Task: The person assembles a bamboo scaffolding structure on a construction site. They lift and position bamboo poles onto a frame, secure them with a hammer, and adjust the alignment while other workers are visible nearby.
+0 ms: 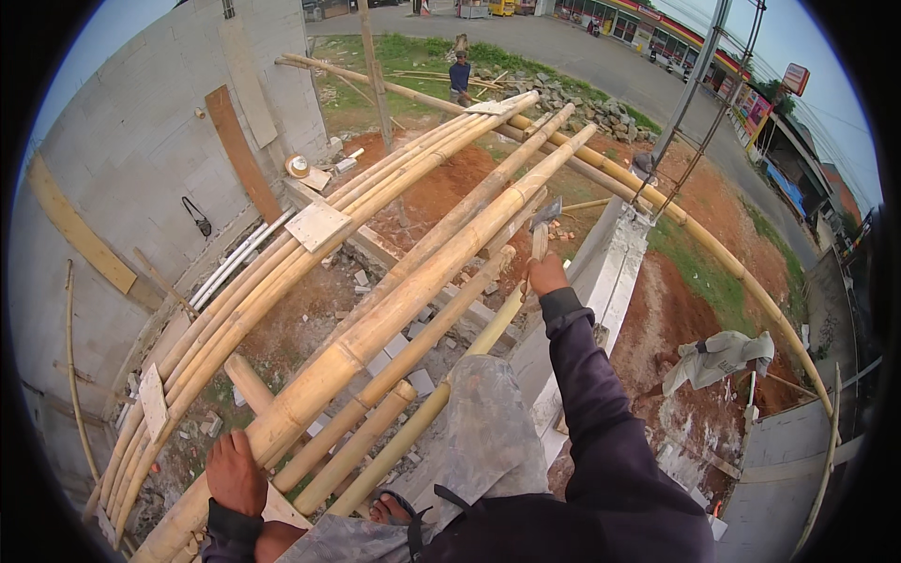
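Observation:
My left hand (236, 472) is closed over the side of a thick bamboo pole (375, 333), which slants away toward the far middle. In my right hand (546, 274) is a hammer (540, 246) gripped by its wooden handle, its grey metal head pointing up and away from me. The hammer's head is near the thick pole's right side, apart from it. Shorter bamboo lengths (366, 452) lie beneath and to the right of the thick pole. My sandalled foot (389, 508) rests among these lengths, partly hidden by my grey-stained trousers.
Bundled bamboo poles with nailed board pieces (317, 226) run along the left. A long crosswise pole (694, 230) spans the far side. A pale concrete beam (615, 272) stands at right, above ground with rubble. One person (459, 77) is far ahead; another (721, 361) bends at right.

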A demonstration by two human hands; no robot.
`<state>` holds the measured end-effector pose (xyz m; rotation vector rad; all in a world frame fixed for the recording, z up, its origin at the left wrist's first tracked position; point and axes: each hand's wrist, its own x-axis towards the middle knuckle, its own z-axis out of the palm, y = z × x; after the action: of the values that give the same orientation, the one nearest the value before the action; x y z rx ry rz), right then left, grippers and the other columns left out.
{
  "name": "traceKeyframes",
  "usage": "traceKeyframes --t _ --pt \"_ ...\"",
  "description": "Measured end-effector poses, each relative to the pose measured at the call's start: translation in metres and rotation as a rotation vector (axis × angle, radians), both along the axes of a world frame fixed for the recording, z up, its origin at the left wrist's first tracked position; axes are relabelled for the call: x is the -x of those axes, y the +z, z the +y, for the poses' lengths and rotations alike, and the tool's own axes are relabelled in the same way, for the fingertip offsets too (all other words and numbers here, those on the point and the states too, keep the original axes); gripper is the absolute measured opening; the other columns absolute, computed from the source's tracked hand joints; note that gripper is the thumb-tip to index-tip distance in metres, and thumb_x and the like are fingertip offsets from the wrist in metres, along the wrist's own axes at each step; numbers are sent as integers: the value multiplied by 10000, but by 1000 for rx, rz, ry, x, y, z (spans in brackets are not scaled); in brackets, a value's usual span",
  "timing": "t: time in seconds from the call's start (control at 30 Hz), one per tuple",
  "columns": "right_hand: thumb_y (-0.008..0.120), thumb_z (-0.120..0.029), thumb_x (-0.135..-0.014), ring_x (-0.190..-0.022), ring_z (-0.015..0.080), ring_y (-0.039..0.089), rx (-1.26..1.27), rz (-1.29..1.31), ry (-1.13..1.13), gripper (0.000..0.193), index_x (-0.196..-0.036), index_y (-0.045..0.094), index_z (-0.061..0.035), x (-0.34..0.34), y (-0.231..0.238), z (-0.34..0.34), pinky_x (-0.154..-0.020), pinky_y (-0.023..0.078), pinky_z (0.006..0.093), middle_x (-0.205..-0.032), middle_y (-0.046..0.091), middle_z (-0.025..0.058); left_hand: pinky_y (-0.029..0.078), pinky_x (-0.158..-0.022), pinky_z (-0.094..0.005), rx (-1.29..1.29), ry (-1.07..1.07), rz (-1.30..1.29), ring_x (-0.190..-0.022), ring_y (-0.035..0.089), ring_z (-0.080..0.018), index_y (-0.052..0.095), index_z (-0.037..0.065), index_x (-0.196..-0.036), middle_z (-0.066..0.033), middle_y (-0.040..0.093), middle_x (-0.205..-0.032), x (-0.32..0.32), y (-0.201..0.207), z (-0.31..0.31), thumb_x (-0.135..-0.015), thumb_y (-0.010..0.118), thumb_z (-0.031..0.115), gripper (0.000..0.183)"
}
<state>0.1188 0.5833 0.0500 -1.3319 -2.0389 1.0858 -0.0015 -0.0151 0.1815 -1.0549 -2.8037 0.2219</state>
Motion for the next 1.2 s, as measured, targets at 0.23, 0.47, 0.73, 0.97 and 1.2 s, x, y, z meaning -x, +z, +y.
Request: traceKeyframes --t 0.23,0.47,0.73,0.97,1.2 --pt "561 -208 -935 -913 476 631 -655 688 -320 417 -1203 456 94 10 89 -13 -807 491 499 -985 619 342 449 -758 -452 13 2 21 -854 571 -367 504 -47 -1109 -179 538 -911 1 -8 4 -732 646 22 409" --pt "585 -151 -857 -1090 494 614 -174 -28 -11 385 -1126 580 124 43 -4 11 -970 482 481 -1090 633 373 483 -801 -448 71 27 -166 -910 595 -369 487 2 -1078 -173 554 -932 0 -6 5 -632 805 104 557" --pt "531 -175 -956 -811 489 633 -328 588 -151 392 -1213 434 104 -6 151 1 -739 518 505 -856 640 284 466 -777 -447 45 8 -76 -863 589 -359 495 3 -1067 -162 556 -911 -2 -6 7 -652 812 111 533" --pt "589 -166 -899 -1059 507 622 -175 -101 -194 464 -1240 479 129 41 -12 -15 -905 513 502 -1109 612 389 468 -753 -460 -10 -25 -67 -844 585 -381 479 29 -960 -166 554 -895 -1 -5 5 -622 744 36 430" --pt "589 -162 -888 -959 491 658 -189 121 -200 360 -1134 544 97 -2 33 68 -842 512 524 -1007 656 338 457 -753 -475 -4 -44 -114 -829 576 -397 469 20 -945 -178 548 -899 2 -11 3 -602 723 33 426"
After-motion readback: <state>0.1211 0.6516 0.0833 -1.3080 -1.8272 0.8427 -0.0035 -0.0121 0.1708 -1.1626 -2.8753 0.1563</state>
